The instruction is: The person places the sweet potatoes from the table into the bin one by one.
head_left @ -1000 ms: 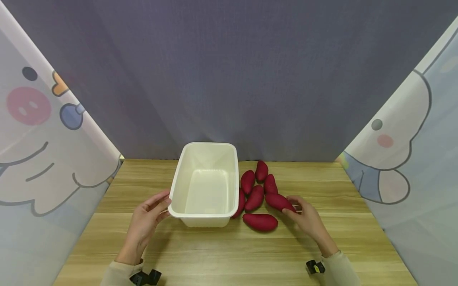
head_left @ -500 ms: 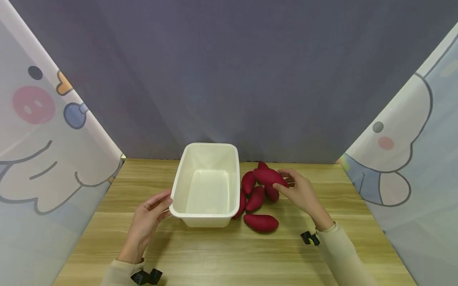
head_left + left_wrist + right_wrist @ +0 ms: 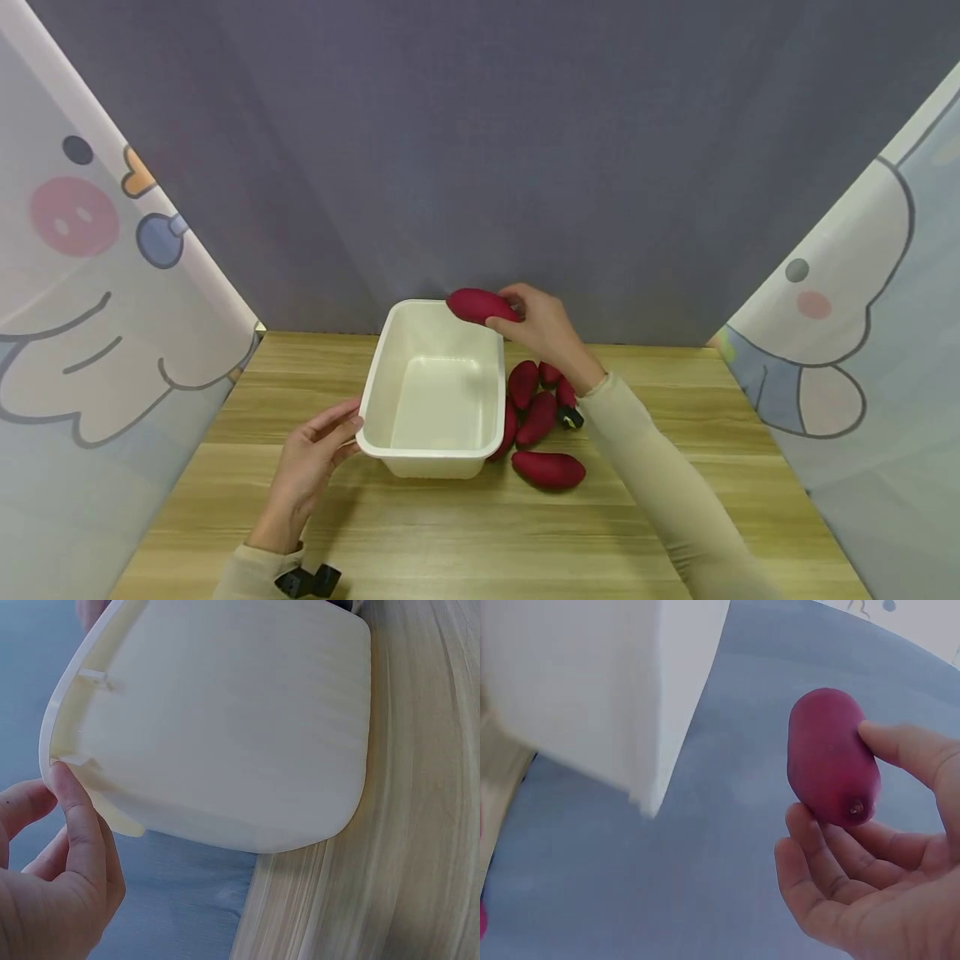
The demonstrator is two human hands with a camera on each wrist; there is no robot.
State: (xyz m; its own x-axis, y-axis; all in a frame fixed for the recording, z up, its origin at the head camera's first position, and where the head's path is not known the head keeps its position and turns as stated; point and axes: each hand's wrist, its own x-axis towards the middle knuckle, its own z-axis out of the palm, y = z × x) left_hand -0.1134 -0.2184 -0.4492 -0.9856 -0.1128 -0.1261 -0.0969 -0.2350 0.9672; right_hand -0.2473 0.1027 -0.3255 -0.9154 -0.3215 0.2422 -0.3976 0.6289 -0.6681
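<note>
My right hand (image 3: 546,325) holds a dark red sweet potato (image 3: 478,306) between thumb and fingers, above the far right corner of a white plastic bin (image 3: 431,456). In the right wrist view the held sweet potato (image 3: 829,754) shows one end, with the thumb on one side and fingertips on the other. My left hand (image 3: 311,454) grips the near left part of the bin's rim. Seen from the left wrist, thumb and fingers of the left hand (image 3: 71,862) pinch the rim's edge beside the bin's outer wall (image 3: 225,727). The bin's visible inside floor is bare.
Several more sweet potatoes (image 3: 537,419) lie in a loose group right of the bin, partly hidden by the right wrist and the bin. One sweet potato (image 3: 548,471) lies nearer on the wooden table (image 3: 450,533). A grey curtain (image 3: 480,167) stands behind.
The right hand has lifted the sweet potato off the group and carried it up and left to over the bin's far corner. The left hand and bin have hardly moved.
</note>
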